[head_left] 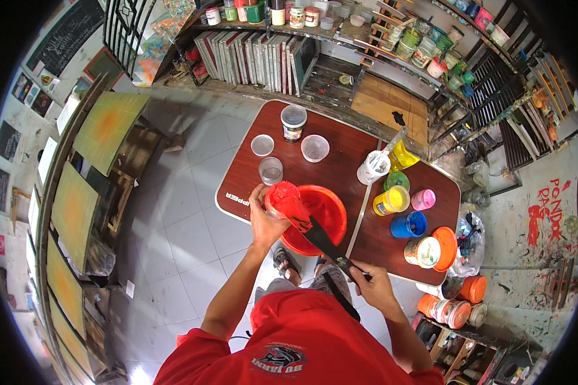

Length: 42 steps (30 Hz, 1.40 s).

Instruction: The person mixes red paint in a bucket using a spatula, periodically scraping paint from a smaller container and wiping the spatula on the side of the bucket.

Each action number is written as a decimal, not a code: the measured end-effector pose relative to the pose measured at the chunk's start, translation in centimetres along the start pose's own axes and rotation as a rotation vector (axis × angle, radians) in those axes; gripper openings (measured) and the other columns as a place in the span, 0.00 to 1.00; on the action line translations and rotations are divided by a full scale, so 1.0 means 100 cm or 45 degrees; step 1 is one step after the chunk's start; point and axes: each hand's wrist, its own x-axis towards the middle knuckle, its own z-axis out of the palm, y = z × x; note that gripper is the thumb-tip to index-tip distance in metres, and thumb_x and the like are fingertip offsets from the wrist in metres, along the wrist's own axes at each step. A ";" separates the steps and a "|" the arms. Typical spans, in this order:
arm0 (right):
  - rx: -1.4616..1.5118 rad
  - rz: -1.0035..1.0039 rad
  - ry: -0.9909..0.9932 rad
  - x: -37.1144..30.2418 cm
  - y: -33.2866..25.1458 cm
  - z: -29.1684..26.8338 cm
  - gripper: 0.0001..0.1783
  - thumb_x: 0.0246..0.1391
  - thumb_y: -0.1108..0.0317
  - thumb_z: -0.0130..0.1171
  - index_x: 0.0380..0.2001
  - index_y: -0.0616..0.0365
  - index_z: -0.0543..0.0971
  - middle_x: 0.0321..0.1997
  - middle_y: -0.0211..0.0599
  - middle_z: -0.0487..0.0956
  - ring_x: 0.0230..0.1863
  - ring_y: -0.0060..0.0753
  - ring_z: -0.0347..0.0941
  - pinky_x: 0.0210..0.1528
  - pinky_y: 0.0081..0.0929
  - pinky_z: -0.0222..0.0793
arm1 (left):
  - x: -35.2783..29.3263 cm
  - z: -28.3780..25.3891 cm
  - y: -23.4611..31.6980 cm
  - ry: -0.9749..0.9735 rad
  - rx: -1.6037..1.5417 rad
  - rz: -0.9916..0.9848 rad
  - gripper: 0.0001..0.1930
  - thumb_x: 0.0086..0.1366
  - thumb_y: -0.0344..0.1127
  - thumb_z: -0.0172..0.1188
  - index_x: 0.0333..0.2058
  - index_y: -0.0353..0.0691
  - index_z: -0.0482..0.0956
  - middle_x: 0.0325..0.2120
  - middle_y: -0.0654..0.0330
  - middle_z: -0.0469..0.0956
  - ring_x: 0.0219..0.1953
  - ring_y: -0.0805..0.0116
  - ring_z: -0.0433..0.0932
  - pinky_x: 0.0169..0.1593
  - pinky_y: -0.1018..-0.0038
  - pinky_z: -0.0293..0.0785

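My left hand (266, 221) is wrapped round a small clear cup (275, 206) heaped with red paint (280, 192). The cup is held at the left rim of a red-orange bowl (336, 239), which has red paint inside. My right hand (374, 284) grips the dark handle of a spatula (327, 245). Its paint-coated red blade reaches up to the cup's mouth, over the bowl. Just beyond the cup stands an empty-looking clear cup (271, 171). How much paint is inside the held cup is hidden by my fingers and the blade.
On the brown folding table (244, 176) are a lidded dark jar (293, 122), a clear tub (315, 148), a round lid (262, 145), and a white container with tools (373, 168). Yellow (392, 200), blue (409, 224) and pink (423, 199) paint pots stand to the right. Paint-filled shelves (340, 45) line the back.
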 end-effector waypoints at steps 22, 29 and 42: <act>-0.560 -0.033 0.291 -0.006 -0.034 -0.042 0.34 0.51 0.61 0.76 0.58 0.69 0.78 0.49 0.57 0.85 0.49 0.39 0.85 0.52 0.31 0.76 | 0.015 -0.044 -0.074 0.551 0.123 -0.062 0.63 0.41 0.41 0.87 0.67 0.35 0.48 0.59 0.47 0.67 0.60 0.55 0.70 0.65 0.59 0.69; -0.749 0.051 0.236 -0.003 -0.028 -0.042 0.34 0.48 0.60 0.76 0.56 0.67 0.80 0.48 0.59 0.84 0.48 0.50 0.84 0.52 0.37 0.77 | -0.018 -0.021 -0.111 0.601 0.157 -0.122 0.61 0.40 0.42 0.87 0.66 0.35 0.51 0.59 0.45 0.67 0.61 0.52 0.70 0.64 0.56 0.69; -1.095 0.204 0.150 0.006 -0.050 -0.044 0.27 0.52 0.61 0.71 0.54 0.60 0.82 0.47 0.54 0.84 0.48 0.56 0.81 0.55 0.45 0.74 | -0.036 0.025 -0.177 0.646 0.293 -0.431 0.61 0.38 0.46 0.87 0.65 0.32 0.54 0.57 0.43 0.66 0.61 0.48 0.69 0.64 0.56 0.70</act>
